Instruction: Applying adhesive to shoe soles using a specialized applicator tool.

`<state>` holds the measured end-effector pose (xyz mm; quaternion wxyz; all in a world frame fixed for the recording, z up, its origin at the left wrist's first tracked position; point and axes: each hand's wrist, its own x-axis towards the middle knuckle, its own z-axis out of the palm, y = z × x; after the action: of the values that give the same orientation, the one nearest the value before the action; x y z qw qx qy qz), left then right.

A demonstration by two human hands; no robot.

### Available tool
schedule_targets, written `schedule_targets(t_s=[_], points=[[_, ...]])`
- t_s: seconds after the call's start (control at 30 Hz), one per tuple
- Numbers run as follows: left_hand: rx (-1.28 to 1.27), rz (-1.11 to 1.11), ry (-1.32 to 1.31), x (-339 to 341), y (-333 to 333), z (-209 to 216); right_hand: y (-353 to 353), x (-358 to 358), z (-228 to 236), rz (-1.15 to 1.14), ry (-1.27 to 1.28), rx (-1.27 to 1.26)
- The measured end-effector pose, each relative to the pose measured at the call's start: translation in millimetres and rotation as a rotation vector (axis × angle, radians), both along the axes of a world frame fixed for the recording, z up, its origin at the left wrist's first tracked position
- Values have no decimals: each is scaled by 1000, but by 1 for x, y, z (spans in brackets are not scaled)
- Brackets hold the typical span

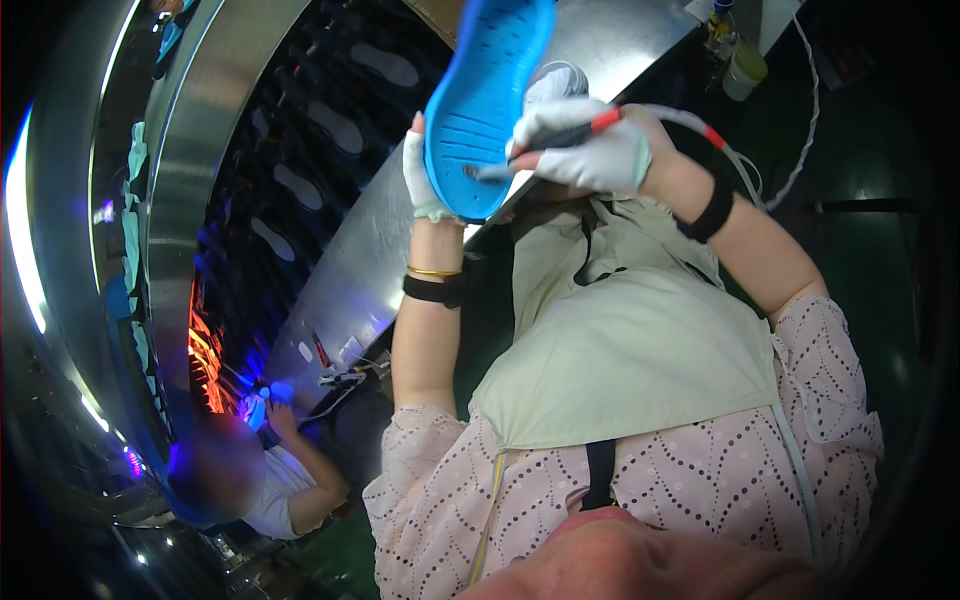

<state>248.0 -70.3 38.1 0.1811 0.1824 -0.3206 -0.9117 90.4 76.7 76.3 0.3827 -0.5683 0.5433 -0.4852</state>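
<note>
So the person's got a blue shoe sole (pixel 476 105) held up over the edge of the metal bench (pixel 345 235), insole-looking face toward the camera, heel end nearest the body. The left hand (pixel 418 172), in a white glove with bare fingertips, has its grip clamped on the sole's left edge near the heel, though most of those fingers are hidden behind it. The right hand (pixel 598 155), gloved the same way, has its grip closed around a slim brush (pixel 566 138) with a red band, bristles down at the heel area; can't really tell if they're touching. A pale hose (pixel 668 116) trails off from the brush toward the right. Just behind the sole there's some whitish rounded thing (pixel 557 82), partly covered. Left of the bench, several grey soles (pixel 336 128) lie in a dark strip, and a co-worker (pixel 285 495) is down at lower left, well apart.
</note>
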Motion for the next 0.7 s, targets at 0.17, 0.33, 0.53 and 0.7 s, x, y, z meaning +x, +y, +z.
schedule_targets(t_s=[0.17,0.33,0.53,0.7], points=[[42,49,325,-2,15,-5,10,21,-2,89,-285,74],[126,235,344,-3,29,-12,0,16,-12,-94,-306,-88],[87,277,279,-4,31,-23,4,31,-4,34,-384,-92],[119,281,338,-17,54,0,-22,3,0,-390,-486,-200]])
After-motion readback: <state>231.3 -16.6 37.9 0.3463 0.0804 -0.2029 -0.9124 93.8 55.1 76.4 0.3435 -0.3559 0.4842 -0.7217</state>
